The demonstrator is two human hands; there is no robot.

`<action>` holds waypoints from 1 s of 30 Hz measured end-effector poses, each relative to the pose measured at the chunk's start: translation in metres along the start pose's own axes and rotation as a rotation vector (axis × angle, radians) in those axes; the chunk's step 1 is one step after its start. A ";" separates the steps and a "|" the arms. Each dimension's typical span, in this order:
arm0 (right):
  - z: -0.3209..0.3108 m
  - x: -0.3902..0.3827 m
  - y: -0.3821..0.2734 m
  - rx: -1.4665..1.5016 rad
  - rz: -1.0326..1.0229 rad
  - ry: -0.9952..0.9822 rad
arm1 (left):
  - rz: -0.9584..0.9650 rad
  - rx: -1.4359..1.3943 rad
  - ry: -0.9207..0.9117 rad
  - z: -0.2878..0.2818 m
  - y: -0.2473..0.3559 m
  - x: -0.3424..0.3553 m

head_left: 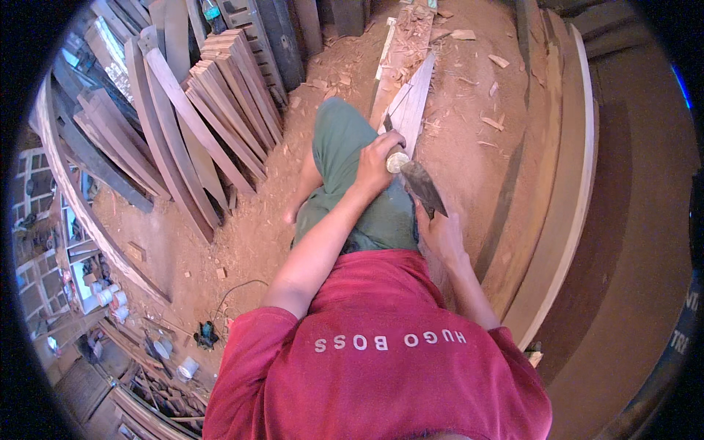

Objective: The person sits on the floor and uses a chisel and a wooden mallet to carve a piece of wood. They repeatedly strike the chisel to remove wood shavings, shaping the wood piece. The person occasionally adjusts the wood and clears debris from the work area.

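Note:
My left hand (375, 165) is closed round a tool, likely a chisel, with a pale, round-topped handle (397, 162); its thin dark blade (388, 122) points forward over a long pale wooden plank (415, 99). My right hand (438, 235) is closed on a second tool, whose dark, flat head (422, 187) is beside the pale handle top; its grip is mostly hidden by the head and hand. The plank runs away from my green-clad lap (337, 205), with wood chips along it.
Stacks of curved boards (231, 103) lean at the upper left. Long curved timbers (568, 183) run along the right. Wood shavings (499, 60) and sawdust cover the ground. A dark corded object (207, 334), tubs (187, 369) and clutter lie at lower left.

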State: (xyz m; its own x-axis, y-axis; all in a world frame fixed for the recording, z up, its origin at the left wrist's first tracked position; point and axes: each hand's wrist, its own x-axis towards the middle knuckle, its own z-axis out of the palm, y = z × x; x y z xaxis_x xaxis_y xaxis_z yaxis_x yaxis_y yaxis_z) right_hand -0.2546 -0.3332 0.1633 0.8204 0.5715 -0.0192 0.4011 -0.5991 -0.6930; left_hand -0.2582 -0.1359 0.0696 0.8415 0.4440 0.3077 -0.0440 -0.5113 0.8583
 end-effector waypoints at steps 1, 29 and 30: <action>0.005 0.000 -0.001 0.000 0.009 0.049 | 0.007 -0.003 0.011 0.000 -0.001 0.000; 0.023 0.024 0.013 0.063 0.113 -0.029 | -0.012 0.034 -0.049 0.023 -0.027 0.030; 0.018 0.022 0.009 0.036 0.135 -0.035 | -0.194 -0.005 0.103 0.022 -0.029 0.041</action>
State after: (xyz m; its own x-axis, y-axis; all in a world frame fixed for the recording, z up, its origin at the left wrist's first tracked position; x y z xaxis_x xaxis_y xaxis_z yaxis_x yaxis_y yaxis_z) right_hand -0.2402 -0.3159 0.1433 0.8508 0.5068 -0.1385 0.2730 -0.6517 -0.7076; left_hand -0.2107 -0.1197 0.0483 0.7750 0.6067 0.1769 0.1103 -0.4054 0.9075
